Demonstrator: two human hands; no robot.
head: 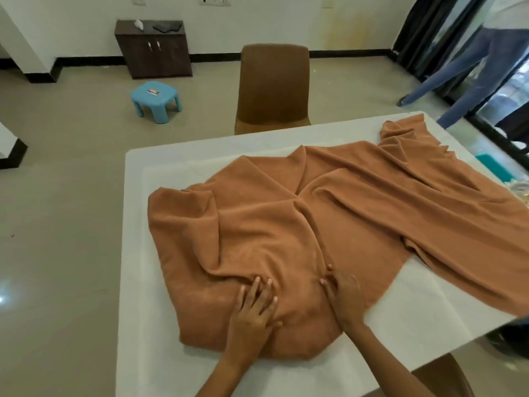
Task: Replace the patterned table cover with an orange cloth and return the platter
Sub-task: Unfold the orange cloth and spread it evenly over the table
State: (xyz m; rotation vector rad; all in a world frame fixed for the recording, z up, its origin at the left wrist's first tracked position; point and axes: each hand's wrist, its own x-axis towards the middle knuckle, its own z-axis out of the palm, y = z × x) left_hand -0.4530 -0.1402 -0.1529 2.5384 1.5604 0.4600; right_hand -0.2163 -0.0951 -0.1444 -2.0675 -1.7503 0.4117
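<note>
Rumpled orange cloth on the white desk. Left hand presses flat, fingers straight. Right hand rests on a fold; its grip cannot be told.

Before you, the cloth lies rumpled on the table, trailing off its right edge. Your left hand and right hand rest side by side on its near part. A chair stands behind the table, a stool farther left.
</note>
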